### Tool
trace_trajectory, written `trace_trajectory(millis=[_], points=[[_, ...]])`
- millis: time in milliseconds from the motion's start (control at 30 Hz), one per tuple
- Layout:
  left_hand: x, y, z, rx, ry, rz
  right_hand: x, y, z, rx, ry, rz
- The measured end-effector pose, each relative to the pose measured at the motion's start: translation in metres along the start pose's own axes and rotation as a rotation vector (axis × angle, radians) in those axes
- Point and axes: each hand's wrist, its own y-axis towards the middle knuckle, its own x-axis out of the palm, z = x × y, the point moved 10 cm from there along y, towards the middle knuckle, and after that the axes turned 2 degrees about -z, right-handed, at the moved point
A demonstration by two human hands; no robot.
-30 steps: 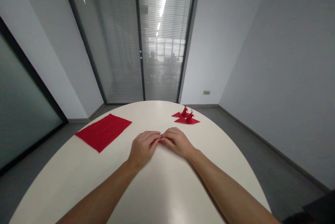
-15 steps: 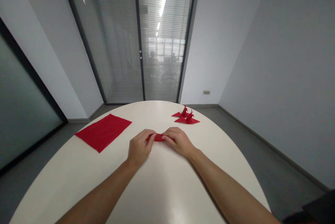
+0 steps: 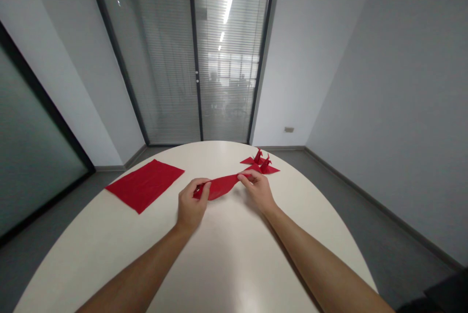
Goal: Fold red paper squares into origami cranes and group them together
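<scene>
A folded red paper piece (image 3: 222,185) is stretched between my two hands just above the white round table (image 3: 226,259). My left hand (image 3: 190,205) pinches its left end with thumb and fingers. The right end is pinched by my right hand (image 3: 259,190), which is slightly higher. The paper sags in a long narrow shape between them. Two finished red paper cranes (image 3: 260,164) stand on the table just beyond my right hand.
A flat stack of red paper sheets (image 3: 145,184) lies on the table at the left. The table's rounded far edge is close behind the cranes. Beyond it are glass doors with blinds and grey floor.
My hands were together over a small folded piece; they have moved apart, pulling the red paper out into a long strip, the right hand rising toward the cranes.
</scene>
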Motion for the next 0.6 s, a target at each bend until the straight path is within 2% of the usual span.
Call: trace_trajectory(millis=[167, 367, 500, 600], points=[[0.016, -0.004, -0.01, -0.11, -0.147, -0.1, -0.002, 0.003, 0.013, 0.131, 0.218, 0.079], [0.029, -0.014, 0.0, -0.026, -0.234, -0.307, -0.012, 0.005, 0.02, 0.192, 0.232, 0.147], [0.034, -0.016, -0.011, -0.093, -0.392, -0.356, -0.007, 0.005, 0.03, 0.234, 0.244, 0.081], [0.033, -0.011, -0.024, -0.174, -0.329, -0.32, 0.0, 0.003, 0.039, 0.262, 0.139, -0.019]])
